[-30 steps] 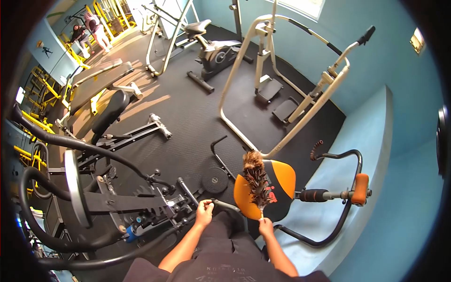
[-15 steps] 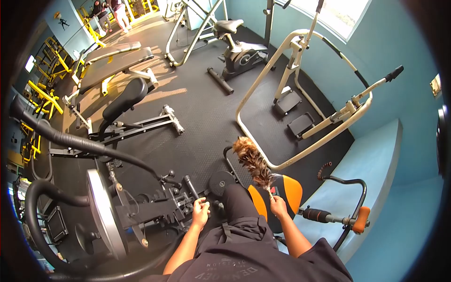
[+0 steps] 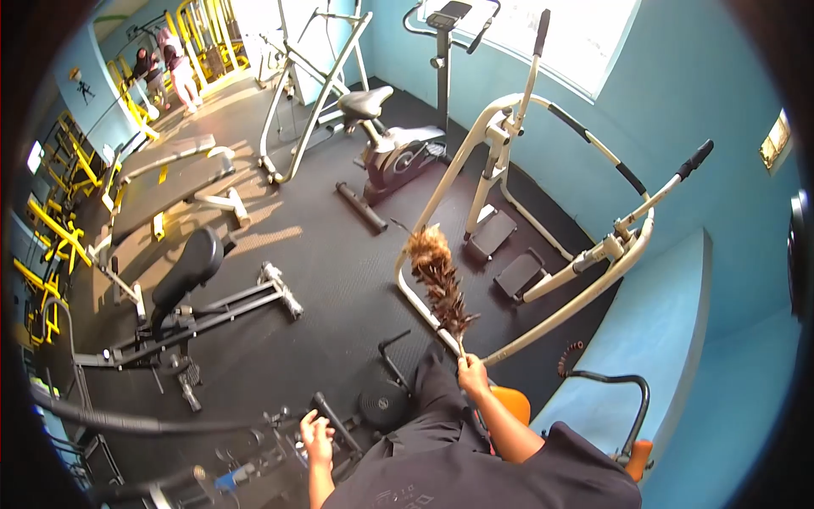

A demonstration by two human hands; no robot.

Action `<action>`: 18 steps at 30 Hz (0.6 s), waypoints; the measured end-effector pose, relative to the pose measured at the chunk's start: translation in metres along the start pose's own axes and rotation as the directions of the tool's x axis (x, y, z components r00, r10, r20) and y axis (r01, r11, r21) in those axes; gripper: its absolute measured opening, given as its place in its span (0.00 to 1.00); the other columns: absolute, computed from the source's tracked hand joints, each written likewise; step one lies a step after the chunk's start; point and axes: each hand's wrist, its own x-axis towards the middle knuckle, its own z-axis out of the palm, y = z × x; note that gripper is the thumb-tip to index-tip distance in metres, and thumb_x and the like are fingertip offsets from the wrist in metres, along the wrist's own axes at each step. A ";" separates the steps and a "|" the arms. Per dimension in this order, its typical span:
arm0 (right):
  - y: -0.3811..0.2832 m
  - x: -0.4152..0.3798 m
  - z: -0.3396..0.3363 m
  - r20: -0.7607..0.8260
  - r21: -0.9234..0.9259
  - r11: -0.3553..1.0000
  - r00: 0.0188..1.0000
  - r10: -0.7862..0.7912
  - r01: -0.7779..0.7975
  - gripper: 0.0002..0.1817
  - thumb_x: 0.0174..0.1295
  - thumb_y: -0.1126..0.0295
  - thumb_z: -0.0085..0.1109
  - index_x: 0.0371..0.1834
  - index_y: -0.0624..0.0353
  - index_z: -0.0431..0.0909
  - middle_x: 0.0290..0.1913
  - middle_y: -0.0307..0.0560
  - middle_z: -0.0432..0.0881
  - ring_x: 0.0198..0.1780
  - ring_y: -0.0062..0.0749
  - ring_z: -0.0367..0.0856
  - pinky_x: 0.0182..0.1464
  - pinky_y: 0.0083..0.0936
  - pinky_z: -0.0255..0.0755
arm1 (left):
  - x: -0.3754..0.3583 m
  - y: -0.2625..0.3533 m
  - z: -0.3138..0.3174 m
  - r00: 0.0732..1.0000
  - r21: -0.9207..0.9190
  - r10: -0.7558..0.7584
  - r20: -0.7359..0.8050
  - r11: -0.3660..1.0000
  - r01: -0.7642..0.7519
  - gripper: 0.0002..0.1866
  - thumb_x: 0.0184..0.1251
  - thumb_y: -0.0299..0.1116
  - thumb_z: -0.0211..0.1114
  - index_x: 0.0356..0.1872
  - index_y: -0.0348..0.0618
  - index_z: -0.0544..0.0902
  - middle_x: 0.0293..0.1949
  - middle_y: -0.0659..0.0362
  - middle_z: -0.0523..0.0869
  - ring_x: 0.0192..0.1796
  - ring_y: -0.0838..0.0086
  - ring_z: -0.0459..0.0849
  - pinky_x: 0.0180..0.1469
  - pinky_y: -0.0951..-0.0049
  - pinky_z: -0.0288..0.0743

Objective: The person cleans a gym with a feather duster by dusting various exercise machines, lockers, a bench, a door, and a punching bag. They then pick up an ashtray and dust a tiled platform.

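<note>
My right hand is wrapped round the thin handle of a brown feather duster, whose feathers point up and away from me. The duster's tip overlaps the cream frame of an elliptical machine in the view. Below my right hand shows part of an orange seat. My left hand is held low with its fingers apart and nothing in it, beside a black padded bar of the machine at my left.
An exercise bike stands ahead, with a bench and a black-seated machine to the left. A light blue ledge runs along the right wall. Two people are far off at the upper left.
The view has shifted forward and tilted up, so the machines sit lower and further left. My right hand has moved forward with the duster. My left hand's fingers have spread.
</note>
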 end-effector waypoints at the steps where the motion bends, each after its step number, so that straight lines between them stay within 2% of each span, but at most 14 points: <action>1: -0.003 0.016 0.001 0.028 -0.001 1.000 0.999 0.024 -0.024 0.16 0.68 0.59 0.53 0.42 0.63 0.80 0.33 0.56 0.84 0.37 0.44 0.84 0.42 0.38 0.74 | 0.014 0.001 0.004 0.999 -0.021 -0.006 -0.043 1.000 0.005 0.19 0.73 0.36 0.57 0.61 0.47 0.71 0.40 0.62 0.80 0.30 0.84 0.77 0.30 0.84 0.68; 2: -0.012 0.032 -0.002 0.040 -0.032 0.999 0.999 0.034 -0.033 0.17 0.68 0.58 0.53 0.42 0.63 0.80 0.37 0.61 0.84 0.41 0.53 0.83 0.46 0.41 0.74 | 0.032 0.004 0.011 0.997 -0.045 -0.003 -0.081 0.999 0.000 0.19 0.74 0.37 0.57 0.61 0.46 0.71 0.40 0.62 0.80 0.30 0.84 0.77 0.29 0.84 0.68; 3: -0.011 0.050 -0.001 0.047 -0.022 0.999 0.998 0.034 -0.033 0.18 0.67 0.58 0.53 0.42 0.64 0.79 0.40 0.64 0.83 0.45 0.57 0.83 0.49 0.43 0.74 | 0.049 0.009 0.023 0.994 -0.004 -0.028 -0.110 1.000 0.028 0.18 0.74 0.37 0.56 0.61 0.46 0.71 0.40 0.62 0.80 0.29 0.84 0.77 0.28 0.84 0.68; 5: -0.020 0.081 -0.013 0.096 -0.045 0.994 0.989 0.108 -0.104 0.18 0.67 0.59 0.52 0.43 0.66 0.80 0.41 0.64 0.84 0.47 0.56 0.83 0.49 0.42 0.74 | 0.081 0.019 0.052 0.986 0.092 -0.086 -0.144 0.991 0.100 0.18 0.74 0.36 0.56 0.61 0.45 0.70 0.38 0.61 0.79 0.27 0.83 0.77 0.24 0.83 0.68; 8: -0.032 0.127 -0.034 0.144 -0.064 0.988 0.978 0.151 -0.143 0.18 0.68 0.59 0.50 0.48 0.60 0.81 0.45 0.62 0.84 0.50 0.56 0.82 0.53 0.43 0.73 | 0.118 0.073 0.121 0.993 0.194 -0.110 0.032 0.976 0.102 0.18 0.74 0.34 0.56 0.61 0.45 0.69 0.39 0.61 0.79 0.27 0.82 0.78 0.25 0.83 0.69; 10: -0.043 0.156 -0.050 0.122 -0.061 0.984 0.977 0.176 -0.170 0.18 0.67 0.58 0.50 0.49 0.59 0.80 0.46 0.61 0.84 0.51 0.55 0.82 0.53 0.44 0.73 | 0.146 0.114 0.170 0.991 0.240 -0.073 0.114 0.970 0.044 0.18 0.74 0.34 0.56 0.62 0.45 0.69 0.39 0.61 0.80 0.29 0.81 0.78 0.26 0.83 0.69; 12: -0.057 0.175 -0.071 0.076 0.033 0.991 0.989 0.123 -0.126 0.18 0.67 0.57 0.50 0.50 0.58 0.80 0.46 0.60 0.84 0.51 0.55 0.82 0.53 0.43 0.73 | 0.174 0.144 0.215 0.982 0.248 -0.004 0.190 0.968 -0.044 0.18 0.74 0.35 0.56 0.62 0.45 0.69 0.40 0.61 0.80 0.31 0.82 0.78 0.27 0.83 0.69; 13: -0.068 0.184 -0.081 0.057 0.071 0.987 0.989 0.139 -0.143 0.18 0.67 0.57 0.52 0.49 0.59 0.81 0.42 0.59 0.85 0.47 0.53 0.84 0.49 0.41 0.74 | 0.187 0.157 0.237 0.977 0.273 0.010 0.213 0.960 -0.069 0.18 0.74 0.35 0.57 0.61 0.46 0.69 0.39 0.62 0.80 0.31 0.82 0.78 0.28 0.83 0.69; 14: -0.070 0.195 -0.086 0.040 0.079 0.985 0.988 0.149 -0.152 0.18 0.67 0.57 0.52 0.49 0.59 0.81 0.42 0.59 0.85 0.47 0.53 0.84 0.49 0.41 0.74 | 0.200 0.166 0.257 0.973 0.279 0.011 0.232 0.957 -0.077 0.18 0.74 0.35 0.57 0.61 0.46 0.69 0.39 0.62 0.80 0.31 0.82 0.78 0.28 0.83 0.69; 16: -0.069 0.216 -0.089 -0.007 0.202 0.969 0.989 0.147 -0.143 0.16 0.67 0.61 0.54 0.45 0.62 0.82 0.33 0.48 0.84 0.36 0.34 0.82 0.42 0.32 0.74 | 0.220 0.185 0.295 0.945 0.279 0.025 0.327 0.952 -0.122 0.18 0.73 0.35 0.57 0.61 0.46 0.69 0.39 0.62 0.80 0.31 0.82 0.78 0.29 0.83 0.69; 17: -0.068 0.227 -0.088 -0.018 0.260 0.951 0.984 0.178 -0.167 0.14 0.69 0.63 0.53 0.41 0.63 0.81 0.28 0.41 0.81 0.29 0.25 0.77 0.35 0.28 0.71 | 0.227 0.195 0.315 0.937 0.289 0.015 0.349 0.949 -0.123 0.18 0.73 0.34 0.57 0.61 0.47 0.69 0.39 0.63 0.81 0.31 0.83 0.78 0.29 0.83 0.69; 18: -0.072 0.236 -0.090 -0.030 0.266 0.948 0.981 0.190 -0.175 0.14 0.69 0.63 0.53 0.41 0.63 0.81 0.28 0.41 0.81 0.29 0.25 0.77 0.35 0.28 0.71 | 0.238 0.201 0.332 0.918 0.282 0.011 0.395 0.950 -0.133 0.18 0.72 0.33 0.57 0.61 0.47 0.69 0.39 0.62 0.81 0.31 0.82 0.79 0.28 0.83 0.69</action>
